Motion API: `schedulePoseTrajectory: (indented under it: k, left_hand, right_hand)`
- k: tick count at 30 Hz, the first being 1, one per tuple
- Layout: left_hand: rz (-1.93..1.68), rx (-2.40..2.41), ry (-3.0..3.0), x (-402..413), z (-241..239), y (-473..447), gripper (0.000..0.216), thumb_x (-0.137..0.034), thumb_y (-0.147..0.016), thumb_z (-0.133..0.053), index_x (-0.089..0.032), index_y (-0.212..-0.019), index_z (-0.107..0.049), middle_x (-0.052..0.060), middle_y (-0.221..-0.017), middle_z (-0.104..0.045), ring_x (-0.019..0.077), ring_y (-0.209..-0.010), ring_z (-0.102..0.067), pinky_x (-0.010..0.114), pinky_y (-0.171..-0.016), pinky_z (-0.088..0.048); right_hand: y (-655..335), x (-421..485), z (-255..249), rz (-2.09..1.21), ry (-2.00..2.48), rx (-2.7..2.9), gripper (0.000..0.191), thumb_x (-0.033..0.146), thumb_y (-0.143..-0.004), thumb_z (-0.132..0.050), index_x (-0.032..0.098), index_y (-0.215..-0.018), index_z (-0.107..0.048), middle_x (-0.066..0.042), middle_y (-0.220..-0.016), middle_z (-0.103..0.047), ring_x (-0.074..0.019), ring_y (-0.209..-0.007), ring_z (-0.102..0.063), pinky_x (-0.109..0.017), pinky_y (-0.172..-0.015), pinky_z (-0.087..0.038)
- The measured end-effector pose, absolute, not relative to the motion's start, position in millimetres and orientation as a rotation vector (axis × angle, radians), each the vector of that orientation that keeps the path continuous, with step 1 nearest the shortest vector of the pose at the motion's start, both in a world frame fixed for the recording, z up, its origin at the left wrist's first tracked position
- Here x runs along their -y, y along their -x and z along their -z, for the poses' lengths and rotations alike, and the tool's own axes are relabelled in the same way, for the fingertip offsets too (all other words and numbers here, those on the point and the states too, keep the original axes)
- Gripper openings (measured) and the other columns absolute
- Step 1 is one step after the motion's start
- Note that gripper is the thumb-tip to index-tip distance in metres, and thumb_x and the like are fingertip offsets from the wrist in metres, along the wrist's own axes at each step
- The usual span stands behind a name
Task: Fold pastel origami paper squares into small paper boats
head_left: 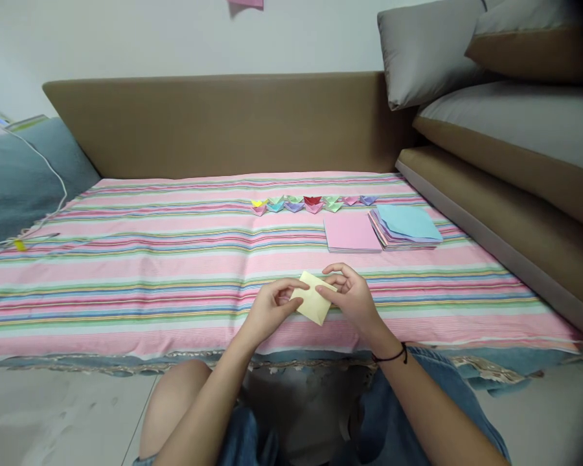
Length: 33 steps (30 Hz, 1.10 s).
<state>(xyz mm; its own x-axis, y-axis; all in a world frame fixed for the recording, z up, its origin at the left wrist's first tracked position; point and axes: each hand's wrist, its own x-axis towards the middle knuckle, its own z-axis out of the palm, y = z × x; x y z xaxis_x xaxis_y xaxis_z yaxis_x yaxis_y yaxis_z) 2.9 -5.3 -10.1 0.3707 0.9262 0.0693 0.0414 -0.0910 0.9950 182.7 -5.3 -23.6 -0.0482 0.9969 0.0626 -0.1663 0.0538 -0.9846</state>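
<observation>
A pale yellow piece of folded paper (315,305) is held between my two hands, above the near part of the striped cloth. My left hand (274,304) pinches its left corner between thumb and fingers. On the upper right edge, my right hand (350,294) grips the paper, thumb on top and fingers behind. Farther back, two rows of small folded paper boats (313,204) in several colours stand on the cloth. To the right of my hands lie a stack of pink paper (352,233) and a thicker mixed stack with light blue paper (408,223) on top.
The pink striped cloth (150,259) covers the flat seat. A brown backrest (223,126) rises behind it. Grey and brown cushions (510,129) pile up on the right. A white cable (53,171) runs over the blue cushion (14,168) at left.
</observation>
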Motion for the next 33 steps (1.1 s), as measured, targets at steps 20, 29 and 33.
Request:
schedulePoseTrajectory:
  k: [20, 29, 33]
  left_hand:
    - [-0.525, -0.918, -1.467, 7.8, -3.0, 9.7, 0.059, -0.017, -0.067, -0.070, -0.016, -0.125, -0.055, -0.009, -0.042, -0.046, 0.0068, -0.041, -0.036, 0.020, -0.048, -0.034]
    - [-0.729, -1.036, -1.406, 0.4, -2.0, 27.6, 0.068, -0.027, -0.065, -0.074, -0.019, -0.129, -0.051, -0.009, -0.048, -0.040, 0.0075, -0.047, -0.028, 0.022, -0.052, -0.030]
    - [-0.763, -1.050, -1.475, 1.7, -1.3, 25.8, 0.058, -0.032, -0.074, -0.067, -0.017, -0.128, -0.052, -0.011, -0.046, -0.021, 0.0076, -0.050, -0.014, 0.022, -0.049, -0.019]
  right_hand:
    - [-175.2, 12.9, 27.6, -1.450, 1.017, 1.251, 0.056, 0.024, -0.065, -0.073, 0.026, -0.108, -0.038, 0.011, -0.052, -0.053, -0.0117, -0.043, -0.054, -0.020, -0.041, -0.041]
    - [-177.7, 9.6, 22.3, -1.532, 0.984, 1.219, 0.055, 0.024, -0.063, -0.076, 0.025, -0.100, -0.035, 0.007, -0.054, -0.063, -0.0145, -0.052, -0.062, -0.025, -0.056, -0.048]
    - [-179.3, 9.8, 23.3, -1.539, 0.984, 1.214, 0.055, 0.027, -0.061, -0.077, 0.025, -0.099, -0.037, 0.007, -0.055, -0.062, -0.0145, -0.052, -0.062, -0.025, -0.056, -0.047]
